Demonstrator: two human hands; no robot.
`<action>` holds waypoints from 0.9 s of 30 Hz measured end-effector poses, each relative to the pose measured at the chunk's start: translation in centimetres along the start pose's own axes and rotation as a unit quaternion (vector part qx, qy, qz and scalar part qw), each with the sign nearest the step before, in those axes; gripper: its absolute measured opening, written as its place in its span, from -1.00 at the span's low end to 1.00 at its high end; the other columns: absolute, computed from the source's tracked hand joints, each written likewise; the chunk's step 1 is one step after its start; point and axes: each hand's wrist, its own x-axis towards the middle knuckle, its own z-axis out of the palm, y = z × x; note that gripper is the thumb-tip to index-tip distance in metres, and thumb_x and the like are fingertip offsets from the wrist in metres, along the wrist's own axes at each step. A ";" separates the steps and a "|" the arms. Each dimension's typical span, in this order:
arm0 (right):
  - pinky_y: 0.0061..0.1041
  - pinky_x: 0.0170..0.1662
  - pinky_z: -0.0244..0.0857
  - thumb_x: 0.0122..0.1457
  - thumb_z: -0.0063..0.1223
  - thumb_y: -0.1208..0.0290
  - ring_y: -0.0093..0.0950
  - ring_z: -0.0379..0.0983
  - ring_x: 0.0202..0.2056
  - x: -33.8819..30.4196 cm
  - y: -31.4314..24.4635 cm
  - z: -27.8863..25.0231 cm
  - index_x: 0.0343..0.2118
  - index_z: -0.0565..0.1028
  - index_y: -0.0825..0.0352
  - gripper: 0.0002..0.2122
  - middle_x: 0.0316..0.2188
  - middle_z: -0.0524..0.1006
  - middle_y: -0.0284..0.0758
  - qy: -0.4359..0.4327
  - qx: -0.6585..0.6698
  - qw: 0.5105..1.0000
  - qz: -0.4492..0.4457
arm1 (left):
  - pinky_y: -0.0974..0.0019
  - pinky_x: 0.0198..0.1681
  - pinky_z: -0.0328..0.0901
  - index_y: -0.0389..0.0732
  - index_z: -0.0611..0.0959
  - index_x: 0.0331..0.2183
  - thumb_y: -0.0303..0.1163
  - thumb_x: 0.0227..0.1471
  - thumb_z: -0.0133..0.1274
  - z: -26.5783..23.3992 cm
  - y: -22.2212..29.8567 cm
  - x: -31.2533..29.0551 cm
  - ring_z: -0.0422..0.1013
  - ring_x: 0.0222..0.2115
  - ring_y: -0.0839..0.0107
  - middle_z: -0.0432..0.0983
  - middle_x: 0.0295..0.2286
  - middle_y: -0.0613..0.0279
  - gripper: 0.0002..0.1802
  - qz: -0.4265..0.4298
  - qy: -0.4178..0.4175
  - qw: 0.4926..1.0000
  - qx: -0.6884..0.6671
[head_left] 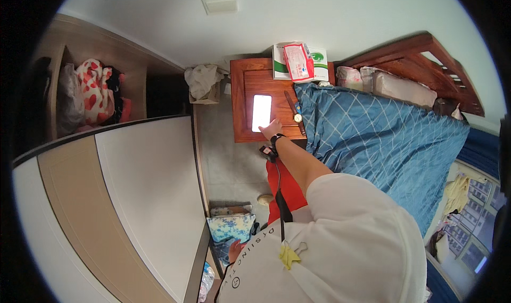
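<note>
A phone (262, 113) with a bright white screen lies flat on the reddish-brown wooden nightstand (247, 74). My right hand (272, 128) reaches over the nightstand's near edge, fingers spread, a fingertip at the phone's lower end. A dark watch sits on that wrist. Right of the phone lies a wristwatch (296, 115) with a brown strap and a round pale face. Low by my left side is my left hand (235, 251), partly hidden by my shirt; its visible fingers look loosely apart with nothing seen in them.
A red-and-white packet (299, 62) rests on a white-and-green box (319, 56) at the nightstand's back. The bed (372, 138) with blue checked bedding stands right. A sliding-door wardrobe (143, 186) fills the left. A flowered bag (231, 227) stands on the floor; a pale bag (203, 82) sits by the wall.
</note>
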 end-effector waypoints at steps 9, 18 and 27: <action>-0.07 0.17 0.05 -0.09 0.27 0.06 -0.23 -0.07 0.25 -2.0 -3.3 0.3 0.27 -0.23 0.27 0.01 0.27 -0.05 -0.20 0.028 0.056 0.997 0.051 | 0.38 -0.45 0.35 -0.28 0.50 -0.11 -0.40 0.08 0.04 3.1 0.4 1.0 0.45 -0.50 0.48 0.57 -0.44 0.16 -0.68 -0.091 0.087 0.947 0.296; -0.09 0.19 -0.02 -0.10 0.26 0.04 -0.24 -0.09 0.26 -3.6 -5.7 0.6 0.27 -0.25 0.24 0.03 0.28 -0.08 -0.32 0.046 0.042 0.994 0.086 | 0.34 -0.35 0.38 -0.24 0.45 -0.05 -0.30 0.07 0.07 0.3 -3.7 -0.1 0.49 -0.42 0.37 0.57 -0.34 0.01 -0.59 -0.087 0.084 0.992 -0.038; -0.07 0.18 -0.02 -0.12 0.28 0.03 -0.22 -0.09 0.25 -3.6 -5.9 2.1 0.27 -0.22 0.24 0.03 0.28 -0.08 -0.31 0.084 -0.022 0.993 0.082 | 0.28 -0.29 0.39 -0.24 0.42 -0.03 -0.22 0.10 -0.03 3.4 -2.5 -0.9 0.51 -0.36 0.28 0.55 -0.32 -0.02 -0.57 -0.172 0.120 0.969 0.133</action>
